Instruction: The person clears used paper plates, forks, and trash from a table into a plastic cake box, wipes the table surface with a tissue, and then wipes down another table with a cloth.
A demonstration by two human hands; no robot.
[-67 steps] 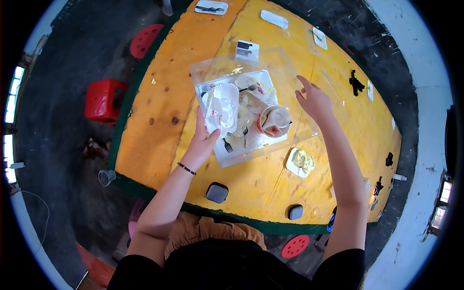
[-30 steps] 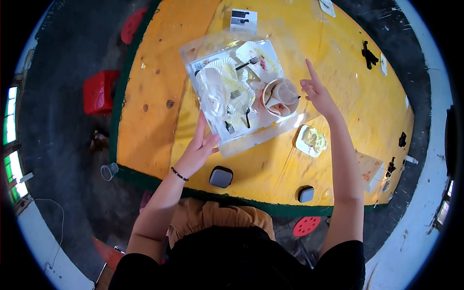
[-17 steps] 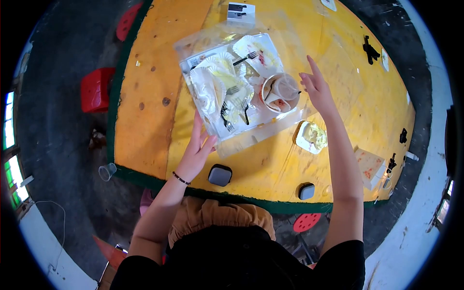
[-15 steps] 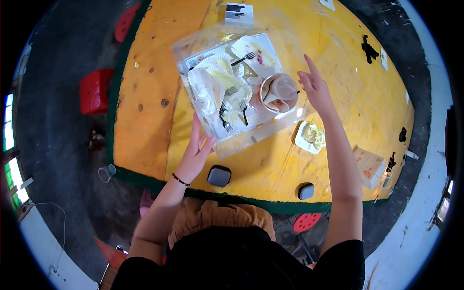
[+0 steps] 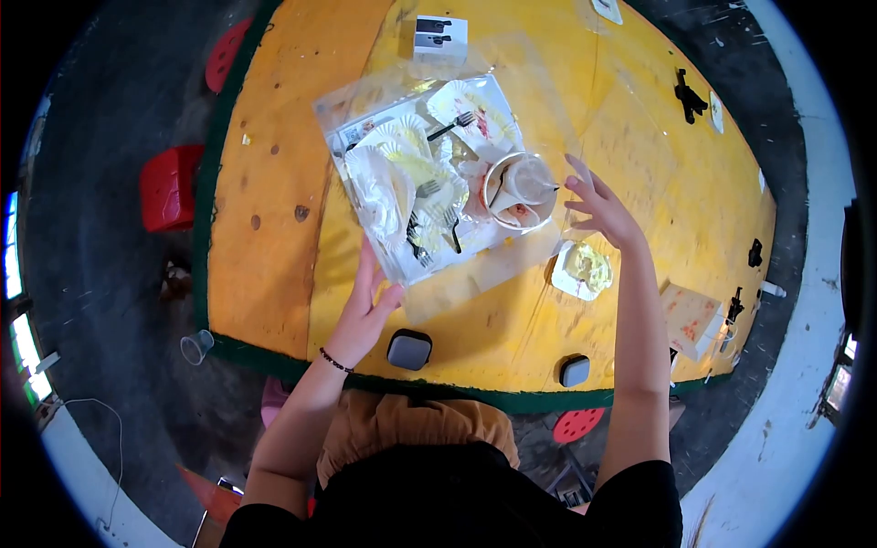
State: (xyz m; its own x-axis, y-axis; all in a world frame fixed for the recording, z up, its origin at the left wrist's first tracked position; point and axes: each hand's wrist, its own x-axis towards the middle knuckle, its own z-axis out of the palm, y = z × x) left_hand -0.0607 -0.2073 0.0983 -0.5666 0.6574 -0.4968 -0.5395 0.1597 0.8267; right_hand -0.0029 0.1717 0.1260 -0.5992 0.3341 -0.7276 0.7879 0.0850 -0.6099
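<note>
A white tray (image 5: 498,245) with a clear plastic sheet (image 5: 457,294) around and under it carries used plates and cups. My left hand (image 5: 370,297) grips the tray's near left corner, its fingers partly hidden beneath. On the tray lie crumpled, cream-smeared paper plates (image 5: 393,169) and several black forks (image 5: 452,126). At its right side a paper tub (image 5: 489,196) holds a clear plastic cup (image 5: 530,178) and red-stained scraps. My right hand (image 5: 603,205) is open just right of the tub, fingers apart, touching nothing that I can see.
On the yellow table (image 5: 274,301) a small plate with cream cake (image 5: 585,269) lies below my right hand. Two dark rounded cases (image 5: 409,349) sit along the near edge. A stained box (image 5: 690,320) stands right, a white printed box (image 5: 440,41) at the back.
My right hand has come back toward me, with its fingers more curled and spread. My left hand keeps its hold on the tray. The whole view has shifted slightly.
</note>
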